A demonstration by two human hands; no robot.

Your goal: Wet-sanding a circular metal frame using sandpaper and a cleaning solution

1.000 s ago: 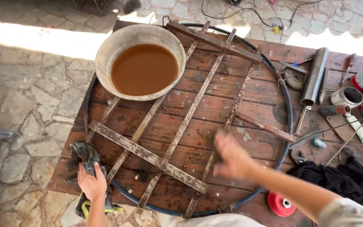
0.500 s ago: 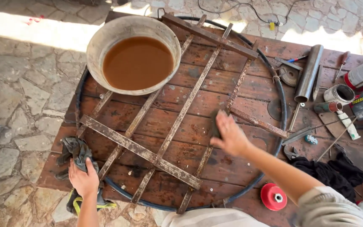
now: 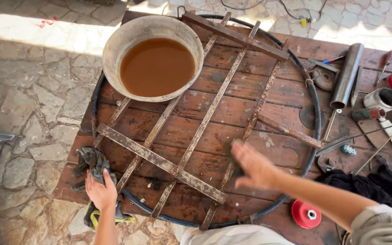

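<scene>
A round rusty metal grate (image 3: 159,161) with crossed flat bars and a dark outer ring lies on a worn wooden table (image 3: 250,90). My right hand (image 3: 255,170) hovers flat and blurred over a bar at the grate's lower middle. A dark patch shows under its fingers, and I cannot tell whether it holds anything. My left hand (image 3: 100,193) presses down on a dark rag (image 3: 91,159) at the table's left front corner, just outside the ring. A metal basin (image 3: 110,50) of brown liquid stands on the grate's far left part.
On the right of the table lie a metal tube (image 3: 346,75), a small tin (image 3: 382,97), hand tools and a black cloth (image 3: 364,186). A red grinding wheel (image 3: 306,213) sits at the front edge. Stone paving (image 3: 23,113) surrounds the table.
My right hand has moved back and forth over the grate's lower bars and now sits nearer the front edge. My left hand stays on the rag.
</scene>
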